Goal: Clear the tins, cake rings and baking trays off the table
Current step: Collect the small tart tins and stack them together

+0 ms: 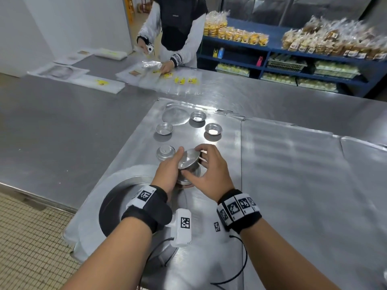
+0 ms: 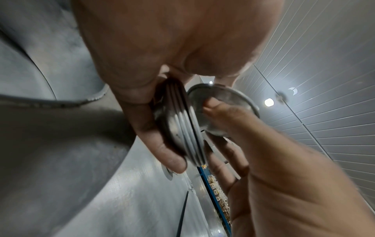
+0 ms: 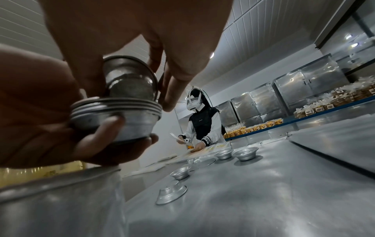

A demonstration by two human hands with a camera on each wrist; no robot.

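Fingers of the left hand (image 1: pixel 167 170) are curled under and around a nested stack of tins (image 3: pixel 117 118), cupping it from below just above the tabletop (image 1: pixel 293 164). Fingers of the right hand (image 1: pixel 207 170) pinch a single tin (image 1: pixel 189 158) by its rim, tilted and inverted, directly over the stack and almost touching its top rim; it is not yet seated.

Progress, as judged: early to middle stage. Several small tins are gathered into the hand-held stack, but nothing has visibly left the tabletop for good. Four loose tins remain beyond the hands: an inverted tin (image 1: pixel 165 152) just left of the stack, a near-left upright tin (image 1: pixel 164 128), a far tin (image 1: pixel 198 116) and a right-hand tin (image 1: pixel 213 129). A flat round disc (image 1: pixel 174 116) lies at the far end. A large round cake ring (image 1: pixel 117 197) sits near, under the left wrist. All of these rest on baking trays (image 1: pixel 272 227) covering the tabletop, which also remain to be cleared.

Across the tabletop a second person (image 1: pixel 178 28) handles plastic bags (image 1: pixel 150 76).
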